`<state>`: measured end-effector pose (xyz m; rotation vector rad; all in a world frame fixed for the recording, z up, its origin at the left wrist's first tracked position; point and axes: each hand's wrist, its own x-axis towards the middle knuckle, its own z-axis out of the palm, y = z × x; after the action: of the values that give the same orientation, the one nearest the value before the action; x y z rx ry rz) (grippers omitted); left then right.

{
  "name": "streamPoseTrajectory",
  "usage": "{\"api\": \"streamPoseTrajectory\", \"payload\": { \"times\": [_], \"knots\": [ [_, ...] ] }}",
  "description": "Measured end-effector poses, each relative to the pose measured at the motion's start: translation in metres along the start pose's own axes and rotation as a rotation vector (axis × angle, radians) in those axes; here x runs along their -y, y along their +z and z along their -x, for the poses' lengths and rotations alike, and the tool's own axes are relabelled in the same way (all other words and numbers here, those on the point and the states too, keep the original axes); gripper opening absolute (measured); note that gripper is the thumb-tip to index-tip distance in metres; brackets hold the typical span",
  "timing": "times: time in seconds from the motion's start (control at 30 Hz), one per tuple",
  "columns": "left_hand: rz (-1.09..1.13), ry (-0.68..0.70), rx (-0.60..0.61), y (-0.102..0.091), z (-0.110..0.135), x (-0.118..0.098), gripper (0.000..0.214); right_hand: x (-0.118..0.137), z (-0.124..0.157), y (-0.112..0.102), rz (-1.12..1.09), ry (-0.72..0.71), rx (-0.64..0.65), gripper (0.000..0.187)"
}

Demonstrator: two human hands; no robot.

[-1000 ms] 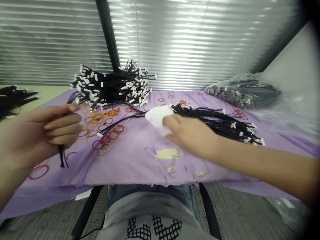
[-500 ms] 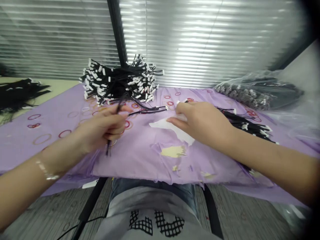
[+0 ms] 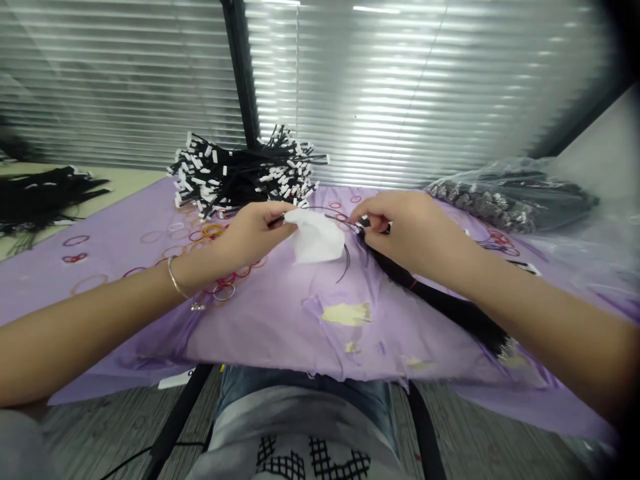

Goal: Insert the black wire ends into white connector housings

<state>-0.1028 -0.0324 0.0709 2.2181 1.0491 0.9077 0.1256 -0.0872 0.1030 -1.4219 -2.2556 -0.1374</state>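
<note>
Spanning the gap between the two hands, a few dark strands [image 3: 341,220] are running roughly left to right above the purple cover [image 3: 280,327], with a white sheet [image 3: 317,243] sitting across their middle. The left hand [image 3: 257,233] is pinching dark material at the sheet's left edge; whether it is also nipping the sheet cannot be told. The right hand [image 3: 405,230] is pinching the strands on the other side, thumb toward forefinger. The sheet is lying between both hands, closer to the left fingertips. A black bundle [image 3: 440,303] is extending from beside the right hand toward the near right, its long axis slanting across the strands' line; the right hand is standing nearer to it. A red band [image 3: 413,284] is encircling it.

The sheet is concealing the middle of the strands. The right forearm is masking part of the bundle, whose near end is blurring. The left forearm is partly covering scattered elastic bands [image 3: 210,231].
</note>
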Motion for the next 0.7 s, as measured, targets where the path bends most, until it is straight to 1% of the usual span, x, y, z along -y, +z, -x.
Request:
{"api": "streamPoseTrajectory", "payload": {
  "times": [0.07, 0.13, 0.23, 0.3, 0.33, 0.4, 0.43, 0.5, 0.57, 0.63, 0.7],
  "knots": [
    [-0.022, -0.029, -0.013, -0.004, 0.000, -0.003, 0.022, 0.001, 0.009, 0.004, 0.000, -0.057, -0.072, 0.026],
    [-0.052, -0.069, -0.002, -0.004, -0.002, -0.006, 0.021, 0.010, 0.019, 0.008, -0.061, -0.060, -0.087, 0.029],
    [-0.083, -0.092, 0.015, -0.001, -0.004, -0.013, 0.026, 0.026, 0.028, 0.016, -0.153, 0.055, -0.007, 0.045],
    [-0.092, -0.075, 0.028, 0.001, -0.006, -0.016, 0.029, 0.028, 0.028, 0.025, -0.241, 0.111, 0.086, 0.052],
    [-0.100, -0.064, 0.034, 0.002, -0.007, -0.017, 0.031, 0.025, 0.025, 0.030, -0.315, 0.139, 0.133, 0.050],
    [-0.116, -0.035, 0.049, 0.003, -0.009, -0.016, 0.032, 0.009, 0.017, 0.040, -0.536, 0.193, 0.194, 0.039],
    [-0.121, -0.017, 0.053, 0.003, -0.009, -0.015, 0.031, -0.001, 0.012, 0.044, -0.648, 0.230, 0.197, 0.033],
    [-0.116, 0.026, 0.059, 0.004, -0.011, -0.011, 0.027, -0.021, 0.007, 0.048, -0.803, 0.231, 0.154, 0.025],
    [-0.105, 0.068, 0.054, 0.003, -0.012, -0.009, 0.025, -0.033, 0.007, 0.045, -0.796, 0.170, 0.092, 0.019],
    [-0.102, 0.086, 0.059, 0.001, -0.013, -0.008, 0.026, -0.037, 0.014, 0.037, -0.658, 0.127, 0.008, 0.024],
    [-0.111, 0.074, 0.084, -0.002, -0.012, -0.009, 0.029, -0.034, 0.023, 0.027, -0.490, 0.111, -0.057, 0.030]
  ]
}}
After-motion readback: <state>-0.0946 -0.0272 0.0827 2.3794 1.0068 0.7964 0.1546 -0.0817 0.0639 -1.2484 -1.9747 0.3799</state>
